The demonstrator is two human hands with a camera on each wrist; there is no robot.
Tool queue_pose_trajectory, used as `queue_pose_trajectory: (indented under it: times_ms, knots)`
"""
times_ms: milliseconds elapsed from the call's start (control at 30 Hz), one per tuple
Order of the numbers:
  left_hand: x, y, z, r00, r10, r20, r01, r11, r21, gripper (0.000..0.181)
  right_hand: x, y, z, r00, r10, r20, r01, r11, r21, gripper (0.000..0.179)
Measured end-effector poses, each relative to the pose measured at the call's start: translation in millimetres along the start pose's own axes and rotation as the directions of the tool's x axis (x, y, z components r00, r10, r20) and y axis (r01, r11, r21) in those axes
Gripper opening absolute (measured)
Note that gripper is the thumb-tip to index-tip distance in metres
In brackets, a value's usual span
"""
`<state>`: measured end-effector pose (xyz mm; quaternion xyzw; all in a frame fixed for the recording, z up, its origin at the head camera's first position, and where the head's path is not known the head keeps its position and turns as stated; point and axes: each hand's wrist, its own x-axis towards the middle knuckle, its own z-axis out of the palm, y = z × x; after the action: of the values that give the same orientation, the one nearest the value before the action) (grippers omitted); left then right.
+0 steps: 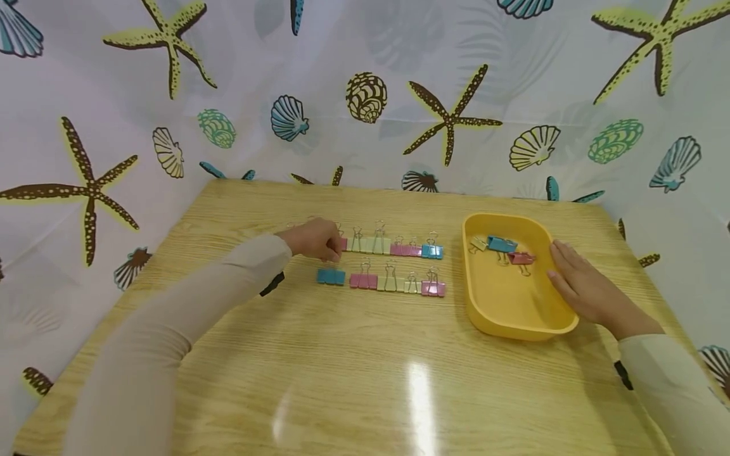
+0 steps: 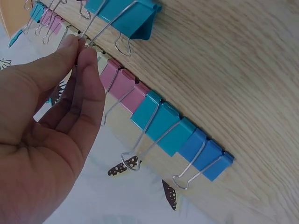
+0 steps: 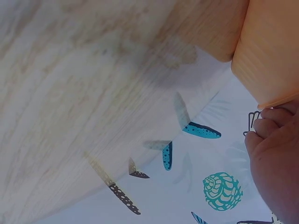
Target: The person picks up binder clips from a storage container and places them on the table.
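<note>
My left hand [image 1: 316, 239] pinches the wire handle of a blue-teal binder clip [image 2: 124, 16] between thumb and fingertips. In the head view that clip [image 1: 331, 277] is at the left end of the nearer row, its body by the tabletop; whether it touches is unclear. Behind it lies a farther row with a pink clip [image 2: 124, 84], a teal clip [image 2: 163, 126] and a blue clip [image 2: 205, 156], partly hidden by the hand in the head view. My right hand [image 1: 584, 285] rests against the right rim of a yellow tray [image 1: 476, 304], fingers fairly straight.
Inside the tray lie a yellow clip [image 1: 479, 243], a blue clip [image 1: 502, 244] and a pink clip [image 1: 521, 258]. The nearer row continues rightward with a pink clip [image 1: 363, 281] and others. A shell-patterned cloth [image 1: 331, 57] hangs behind the wooden table [image 1: 342, 367].
</note>
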<state>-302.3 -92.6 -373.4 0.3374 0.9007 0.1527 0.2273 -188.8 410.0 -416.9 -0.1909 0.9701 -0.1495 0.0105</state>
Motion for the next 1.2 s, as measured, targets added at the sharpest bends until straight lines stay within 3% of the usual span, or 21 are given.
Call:
queue_pose_trajectory:
  times_ms: [433, 733, 967, 1100, 1200]
  knots:
    - [9.2, 0.3, 9.1, 0.999, 0.013, -0.039, -0.014, 0.999, -0.03, 0.01, -0.1, -1.3, 1.6, 1.0, -0.012, -0.012, 0.012, 1.0, 0.003, 0.06]
    - [9.9, 2.0, 10.4, 1.0, 0.01, -0.028, -0.011, 1.0, -0.028, 0.01, -1.0, -1.4, 1.1, 1.0, 0.0, -0.01, 0.0, 1.0, 0.004, 0.06]
    - [12.5, -1.3, 14.4, 0.999, -0.027, 0.022, 0.028, 0.999, -0.044, 0.015, -0.9, -1.7, 2.1, 1.0, 0.008, -0.006, -0.008, 1.0, 0.007, 0.06]
    - [12.0, 2.4, 13.8, 0.998, -0.053, 0.045, 0.054, 0.998, -0.024, 0.021, -0.9, -1.9, 0.7, 1.0, 0.01, -0.001, -0.01, 1.0, 0.004, 0.06]
    - [10.7, 8.2, 12.2, 0.999, -0.046, 0.028, 0.045, 0.999, 0.026, 0.023, -1.1, -2.1, -0.5, 1.0, 0.01, 0.0, -0.01, 1.0, 0.0, 0.06]
